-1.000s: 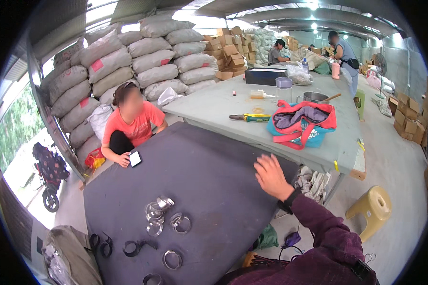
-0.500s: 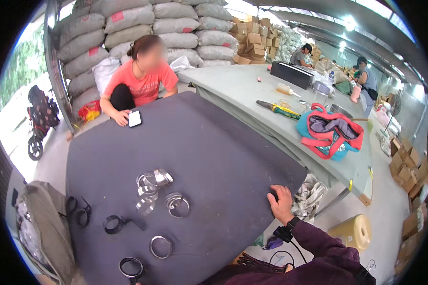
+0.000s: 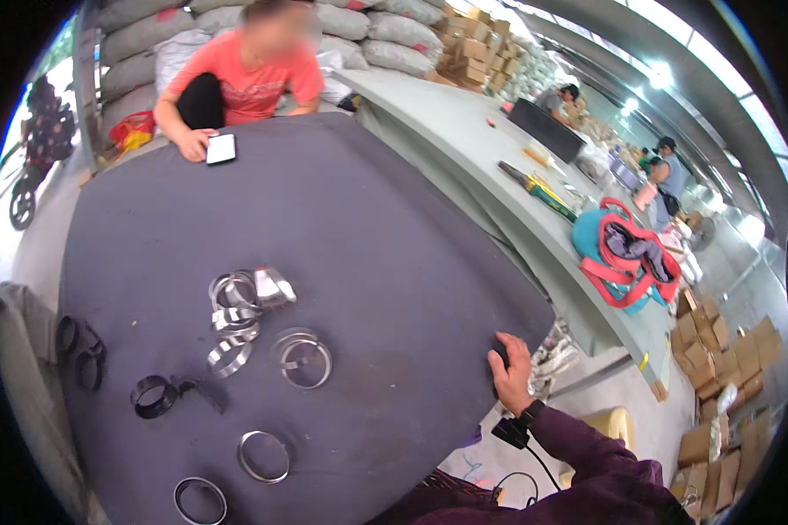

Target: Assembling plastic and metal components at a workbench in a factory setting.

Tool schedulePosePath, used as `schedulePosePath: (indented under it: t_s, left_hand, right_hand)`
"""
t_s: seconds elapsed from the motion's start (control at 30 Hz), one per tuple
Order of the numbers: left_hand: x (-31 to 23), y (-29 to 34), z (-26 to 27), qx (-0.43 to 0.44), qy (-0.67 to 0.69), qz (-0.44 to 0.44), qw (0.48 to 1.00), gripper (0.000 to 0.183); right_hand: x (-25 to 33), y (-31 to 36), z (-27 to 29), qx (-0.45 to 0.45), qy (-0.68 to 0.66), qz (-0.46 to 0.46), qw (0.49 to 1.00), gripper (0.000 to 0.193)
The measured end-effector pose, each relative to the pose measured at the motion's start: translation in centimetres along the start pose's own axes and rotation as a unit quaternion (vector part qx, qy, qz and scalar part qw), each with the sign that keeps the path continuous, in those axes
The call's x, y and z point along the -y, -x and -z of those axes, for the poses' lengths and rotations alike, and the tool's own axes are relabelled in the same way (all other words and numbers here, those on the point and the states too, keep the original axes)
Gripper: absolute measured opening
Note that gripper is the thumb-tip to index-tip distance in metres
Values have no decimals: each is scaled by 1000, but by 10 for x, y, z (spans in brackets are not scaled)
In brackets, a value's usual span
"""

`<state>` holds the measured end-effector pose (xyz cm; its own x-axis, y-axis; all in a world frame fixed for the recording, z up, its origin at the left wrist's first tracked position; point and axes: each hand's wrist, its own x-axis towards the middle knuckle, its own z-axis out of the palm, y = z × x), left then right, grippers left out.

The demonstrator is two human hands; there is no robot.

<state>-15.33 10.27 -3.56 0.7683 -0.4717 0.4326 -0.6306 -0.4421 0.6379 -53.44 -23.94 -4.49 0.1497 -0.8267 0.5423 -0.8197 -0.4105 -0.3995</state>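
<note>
My right hand (image 3: 511, 374), with a dark watch on the wrist, rests at the right edge of the dark grey tabletop (image 3: 394, 245). Its fingers curl over a small black thing (image 3: 499, 354) that is mostly hidden. My left hand is out of view. Several shiny metal rings (image 3: 235, 306) lie heaped mid-table, with a smaller stack of silver rings (image 3: 305, 359) to their right. Nearer to me are a single silver ring (image 3: 263, 457) and a dark ring with a bright rim (image 3: 200, 502). Black rings (image 3: 153, 397) with strap-like tails lie at the left.
Across the table a person in a coral shirt (image 3: 252, 83) holds a white phone (image 3: 221, 149). On the grey-green table (image 3: 464, 140) at right are yellow-green-handled pliers (image 3: 538, 188) and a teal-and-red bag (image 3: 626, 258). Cardboard boxes (image 3: 727, 376) stand far right; stacked sacks (image 3: 385, 44) fill the back.
The whole view has shifted and tilted, so the rings appear farther left. A fingertip at the dark bright-rimmed ring no longer shows. My right hand stays at the table edge.
</note>
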Motion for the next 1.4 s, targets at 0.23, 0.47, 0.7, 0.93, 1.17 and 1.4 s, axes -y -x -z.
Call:
schedulePosePath:
  t_s: [0.23, 0.47, 0.7, 0.93, 1.17, 1.4]
  left_hand:
    - [0, 0, -4, 21, -12, 54, 998, 28]
    - [4, 5, -10, -9, 38, 72, 997, 30]
    - [1, 3, -14, -71, -30, -17, 997, 32]
    - [-11, 2, -13, -81, -44, -42, 995, 37]
    - [-39, 1, -9, -106, -119, -58, 986, 38]
    - [-11, 4, -13, -74, -70, -17, 995, 28]
  right_hand:
    - [-1, -2, -3, -17, 13, 13, 1000, 37]
    - [-2, 0, -4, -31, 4, 7, 999, 37]
    - [1, -1, -3, -17, 0, -10, 1000, 35]
    - [-6, 5, -8, -56, -31, -16, 998, 31]
    - [-2, 4, -2, -71, -71, -1, 995, 26]
    - [-4, 2, 2, -98, -73, 28, 992, 20]
